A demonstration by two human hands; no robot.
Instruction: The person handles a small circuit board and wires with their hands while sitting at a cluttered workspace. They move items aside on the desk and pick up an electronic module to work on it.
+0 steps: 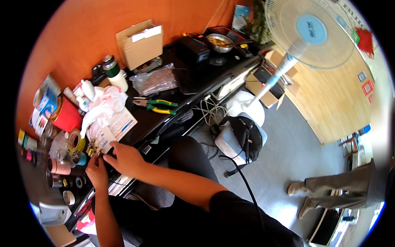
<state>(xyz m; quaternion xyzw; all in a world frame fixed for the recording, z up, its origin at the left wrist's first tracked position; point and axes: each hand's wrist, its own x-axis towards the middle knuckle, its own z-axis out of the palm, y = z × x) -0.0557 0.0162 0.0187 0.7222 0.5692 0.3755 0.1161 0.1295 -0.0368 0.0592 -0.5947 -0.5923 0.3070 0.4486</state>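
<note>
1. A yellow tape roll [76, 140] is lying beyond-left of the left hand [98, 173] and its fingers.
2. Small bits [94, 148] are sitting just beyond those fingertips.
3. Whether these fingers are pinching anything, I cannot tell.
4. The right hand [128, 159] is holding thumb and forefinger apart.

— Was the light good?
— Yes, it was bright. The grey floor [284, 160] carried a white glare at lower right, while the space under the black desk [146, 120] lay in shadow.
— And was it sharp?
— The left hand [98, 172] and right hand [124, 158] looked clear, but small pieces [94, 148] near them were indistinct. Straight edges bent toward the rim; a pale shape [380, 140] there was blurred.
</note>
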